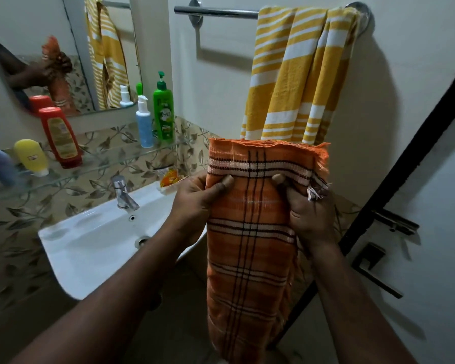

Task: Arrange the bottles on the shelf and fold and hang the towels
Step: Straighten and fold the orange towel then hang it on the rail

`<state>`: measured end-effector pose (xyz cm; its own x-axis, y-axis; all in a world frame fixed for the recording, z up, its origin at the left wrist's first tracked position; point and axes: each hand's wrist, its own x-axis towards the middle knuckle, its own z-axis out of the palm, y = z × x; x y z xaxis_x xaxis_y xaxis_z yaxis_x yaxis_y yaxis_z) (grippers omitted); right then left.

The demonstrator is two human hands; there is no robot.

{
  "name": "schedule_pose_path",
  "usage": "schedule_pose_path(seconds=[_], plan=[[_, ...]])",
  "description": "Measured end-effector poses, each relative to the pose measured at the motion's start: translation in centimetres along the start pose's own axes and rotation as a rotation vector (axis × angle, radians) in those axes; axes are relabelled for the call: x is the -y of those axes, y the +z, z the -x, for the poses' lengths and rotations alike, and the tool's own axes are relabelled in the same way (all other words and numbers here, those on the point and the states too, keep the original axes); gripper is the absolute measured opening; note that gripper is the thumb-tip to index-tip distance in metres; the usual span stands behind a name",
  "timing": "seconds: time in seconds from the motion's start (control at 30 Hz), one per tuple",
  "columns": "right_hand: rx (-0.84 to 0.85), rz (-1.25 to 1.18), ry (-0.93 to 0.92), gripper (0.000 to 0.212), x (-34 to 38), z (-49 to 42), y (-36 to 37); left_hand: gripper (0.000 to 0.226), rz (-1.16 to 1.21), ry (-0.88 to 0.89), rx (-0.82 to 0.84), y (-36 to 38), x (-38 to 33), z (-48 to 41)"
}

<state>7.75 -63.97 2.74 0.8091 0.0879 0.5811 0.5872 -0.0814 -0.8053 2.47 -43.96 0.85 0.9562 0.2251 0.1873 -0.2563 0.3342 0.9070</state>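
Two hands are gripping the folded orange plaid towel near its top edge. The left hand and right hand are pinching its opposite sides, thumbs in front; most of the cloth is hanging below the grip.

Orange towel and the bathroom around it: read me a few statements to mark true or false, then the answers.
1. The left hand and the right hand both grip the orange towel. True.
2. The rail is bare. False: a yellow striped towel hangs over it.
3. The green bottle stands upright on the glass shelf. True.
4. The red bottle stands to the right of the green bottle. False: it stands to the left of it.
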Motion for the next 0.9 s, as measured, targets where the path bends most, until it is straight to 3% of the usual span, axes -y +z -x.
schedule_pose_path(seconds=[0.23, 0.33, 0.37, 0.43, 0.47, 0.53, 0.6, 0.63, 0.73, 0.9], plan=[[-0.093, 0.031, 0.138, 0.016, 0.1, 0.2, -0.4, 0.024, -0.067, 0.083, 0.033, 1.6, 0.3, 0.3], [-0.166, 0.167, 0.266, 0.056, -0.4, 0.1, -1.3, 0.024, -0.109, 0.070, 0.072, 2.2, 0.0, 0.5], [-0.227, 0.272, 0.231, 0.071, -0.3, -0.1, -1.6, 0.023, -0.149, 0.076, 0.088, 2.3, 0.0, 0.4], [-0.299, 0.433, -0.033, 0.088, 0.2, -0.2, -2.0, 0.023, -0.200, 0.055, 0.125, 2.2, 0.1, 0.3], [-0.250, 0.495, -0.183, 0.088, 0.8, -0.6, -2.0, 0.022, -0.238, 0.053, 0.146, 2.2, 0.2, 0.3], [0.032, 0.553, -0.359, 0.078, 2.1, -1.6, -1.3, 0.018, -0.312, 0.032, 0.204, 2.4, 0.6, 0.5], [0.346, 0.572, -0.285, 0.063, 2.4, -2.9, 0.0, 0.014, -0.369, 0.017, 0.255, 2.8, 0.9, 0.7], [0.425, 0.569, -0.200, 0.057, 2.2, -3.3, 0.6, 0.013, -0.393, 0.021, 0.263, 2.9, 1.1, 0.9], [0.372, 0.531, -0.042, 0.055, 0.6, -3.7, 1.4, 0.016, -0.414, 0.023, 0.256, 2.8, 1.3, 1.0], [0.219, 0.566, -0.161, 0.065, 0.8, -3.7, 2.6, 0.023, -0.404, -0.036, 0.267, 1.8, 1.1, 2.1]])
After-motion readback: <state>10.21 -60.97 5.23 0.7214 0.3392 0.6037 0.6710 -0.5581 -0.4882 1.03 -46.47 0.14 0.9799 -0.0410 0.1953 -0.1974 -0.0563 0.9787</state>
